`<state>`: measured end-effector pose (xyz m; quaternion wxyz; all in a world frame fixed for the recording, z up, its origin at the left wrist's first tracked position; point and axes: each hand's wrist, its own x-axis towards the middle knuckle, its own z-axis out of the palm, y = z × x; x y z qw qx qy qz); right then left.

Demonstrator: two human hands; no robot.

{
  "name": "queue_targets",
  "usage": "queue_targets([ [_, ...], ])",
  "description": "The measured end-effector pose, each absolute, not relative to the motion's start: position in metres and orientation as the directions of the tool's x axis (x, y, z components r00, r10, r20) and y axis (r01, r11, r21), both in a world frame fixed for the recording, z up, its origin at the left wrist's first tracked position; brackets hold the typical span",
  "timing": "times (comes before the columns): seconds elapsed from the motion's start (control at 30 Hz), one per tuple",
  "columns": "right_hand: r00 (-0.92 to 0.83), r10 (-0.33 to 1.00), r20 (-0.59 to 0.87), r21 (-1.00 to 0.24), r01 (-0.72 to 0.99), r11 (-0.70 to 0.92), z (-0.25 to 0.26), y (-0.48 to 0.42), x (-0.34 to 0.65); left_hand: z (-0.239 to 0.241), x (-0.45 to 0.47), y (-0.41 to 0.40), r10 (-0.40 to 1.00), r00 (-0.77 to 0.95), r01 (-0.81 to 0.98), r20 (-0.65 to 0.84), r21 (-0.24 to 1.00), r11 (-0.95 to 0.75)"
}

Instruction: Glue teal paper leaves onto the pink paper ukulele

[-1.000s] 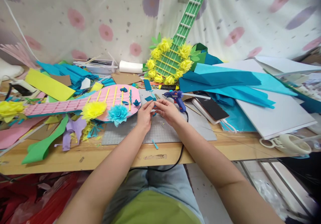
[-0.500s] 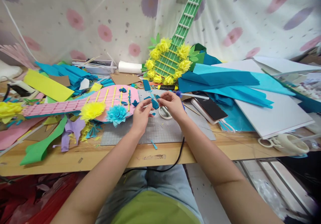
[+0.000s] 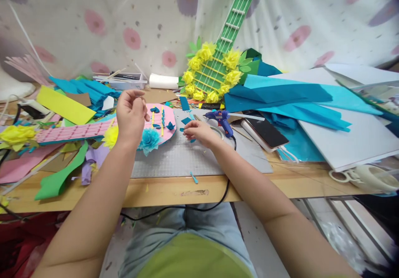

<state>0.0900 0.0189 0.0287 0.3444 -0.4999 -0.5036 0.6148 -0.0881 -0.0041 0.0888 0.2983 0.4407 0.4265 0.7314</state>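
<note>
My left hand (image 3: 131, 112) hovers over the body of the pink paper guitar (image 3: 77, 131), fingers curled into a pinch; what it holds, if anything, is too small to make out. Under it on the guitar sit a yellow paper flower (image 3: 109, 136) and a light blue paper flower (image 3: 149, 139). My right hand (image 3: 201, 132) rests low on the grey cutting mat (image 3: 174, 159), fingertips pressed together on a small blue paper piece (image 3: 182, 129). A blue glue gun (image 3: 220, 118) lies just behind that hand, beside a tape roll (image 3: 220, 131).
A green paper guitar with yellow flowers (image 3: 215, 74) leans against the cloth backdrop. Blue paper sheets (image 3: 280, 97) cover a white board (image 3: 358, 139) at right, near a phone (image 3: 264, 132). Paper scraps (image 3: 59, 180) litter the left. The glue gun's black cord (image 3: 199, 206) hangs over the table edge.
My left hand left the right one and rose leftwards over the pink guitar. My right hand sank onto the mat, and the glue gun shows again behind it.
</note>
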Motion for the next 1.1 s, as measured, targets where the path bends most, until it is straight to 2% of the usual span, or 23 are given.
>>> queue_targets([
  [0.17,-0.267,0.898,-0.349,-0.936,0.061,-0.346,0.033,0.024,0.081,0.063,-0.106,-0.006,0.682,-0.505,0.112,0.529,0.823,-0.557],
  [0.3,-0.295,0.893,-0.34,-0.937,0.027,-0.348,0.031,0.025,0.08,0.058,-0.13,-0.008,0.52,-0.612,0.241,0.596,0.767,-0.595],
  [0.47,-0.316,0.915,-0.252,-0.966,0.029,-0.256,0.024,0.022,0.078,0.052,-0.152,-0.016,0.276,-0.684,0.491,0.676,0.705,-0.512],
  [0.6,-0.34,0.929,-0.147,-0.988,0.09,-0.124,0.024,0.02,0.079,0.046,-0.151,-0.024,0.178,-0.633,0.592,0.753,0.62,-0.515],
  [0.67,-0.344,0.932,-0.11,-0.988,0.142,-0.064,0.024,0.02,0.078,0.046,-0.153,-0.025,0.115,-0.674,0.608,0.729,0.637,-0.474],
  [0.77,-0.347,0.935,-0.08,-0.975,0.22,-0.001,0.024,0.021,0.077,0.046,-0.163,-0.019,0.013,-0.775,0.585,0.632,0.725,-0.363],
  [0.87,-0.351,0.935,-0.05,-0.952,0.299,0.061,0.023,0.022,0.075,0.043,-0.178,-0.013,-0.063,-0.81,0.565,0.583,0.748,-0.348],
  [1.1,-0.354,0.935,-0.012,-0.902,0.408,0.143,0.02,0.027,0.069,0.04,-0.19,-0.012,-0.071,-0.844,0.519,0.531,0.778,-0.354],
])
